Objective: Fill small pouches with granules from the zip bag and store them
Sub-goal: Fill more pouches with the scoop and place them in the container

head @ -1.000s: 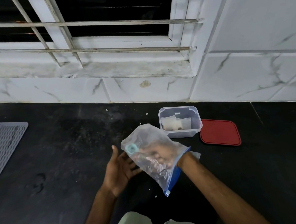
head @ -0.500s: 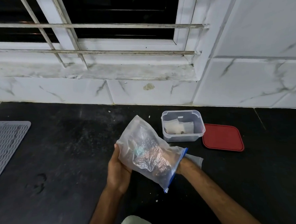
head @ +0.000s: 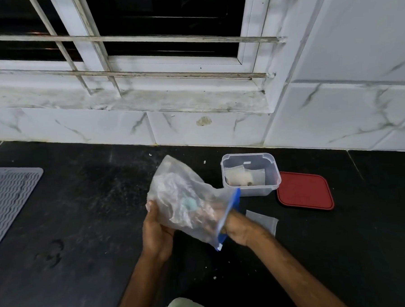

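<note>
Left hand [head: 156, 231], apart a second ago, now grips the clear blue-zipped plastic bag [head: 187, 201]; right hand [head: 234, 224] is inside, grasp unreadable. Some filled pouches [head: 245, 177] lie in the clear plastic tub [head: 257, 190]; one flat empty pouch [head: 263, 220] awaits.

zip bag [head: 187, 201] left-front of tub [head: 250, 191] | pouches [head: 242, 177] in tub | lid [head: 304, 191] right of tub | mat [head: 9, 194] far left

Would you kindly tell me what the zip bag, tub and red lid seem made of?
The zip bag: thin clear plastic film, crinkled and glossy. The tub: rigid translucent plastic, contents showing through. The red lid: probably matte plastic, moulded rim.
</note>
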